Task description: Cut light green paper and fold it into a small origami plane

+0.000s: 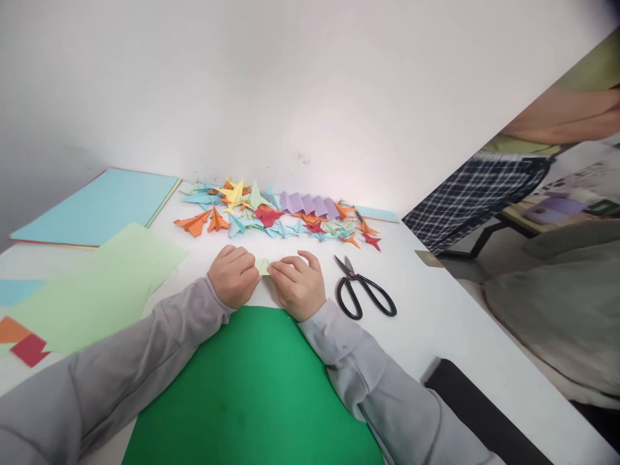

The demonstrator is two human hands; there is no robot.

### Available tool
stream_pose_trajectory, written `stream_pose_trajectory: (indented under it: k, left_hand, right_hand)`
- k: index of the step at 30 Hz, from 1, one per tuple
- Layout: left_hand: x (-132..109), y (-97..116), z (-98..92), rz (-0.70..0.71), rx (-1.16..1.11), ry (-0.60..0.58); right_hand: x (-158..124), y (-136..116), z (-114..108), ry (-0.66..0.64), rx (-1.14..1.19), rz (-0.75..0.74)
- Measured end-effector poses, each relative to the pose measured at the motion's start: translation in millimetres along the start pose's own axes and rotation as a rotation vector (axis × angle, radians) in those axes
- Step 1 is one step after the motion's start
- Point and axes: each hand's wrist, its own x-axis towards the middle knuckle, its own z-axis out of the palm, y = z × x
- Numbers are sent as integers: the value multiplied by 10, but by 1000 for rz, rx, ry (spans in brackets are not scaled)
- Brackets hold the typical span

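Note:
A small piece of pale green paper (pixel 263 266) with a crease or fold in it is held between both hands, just beyond the far edge of a green sheet (pixel 242 387). My left hand (pixel 234 276) is closed on its left end, fingers curled. On the right end, my right hand (pixel 298 284) pinches it with thumb and index finger. Black-handled scissors (pixel 359 284) lie partly open to the right of my right hand. Behind the hands sit many folded paper pieces, among them an orange paper plane (pixel 194 223) and a purple pleated strip (pixel 310 205).
At left lie a stack of blue sheets (pixel 97 206), a large pale green sheet (pixel 92 278) and small orange and red scraps (pixel 30 349). A black bar-shaped object (pixel 479 407) rests at right. A wall (pixel 290 84) bounds the table behind; another person (pixel 489 194) is beyond the right edge.

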Motion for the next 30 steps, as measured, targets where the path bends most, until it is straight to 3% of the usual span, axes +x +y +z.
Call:
stream_pose_trajectory:
  k: [10, 21, 30]
  left_hand:
    - [-28, 2, 0, -78, -93, -43]
    - [-3, 69, 27, 136, -60, -71]
    - [39, 69, -27, 186, 34, -30]
  right_hand:
    - [1, -9, -16, 21, -37, -15]
    - [-3, -39, -39, -68, 11, -77]
    - [58, -61, -71, -12, 11, -53]
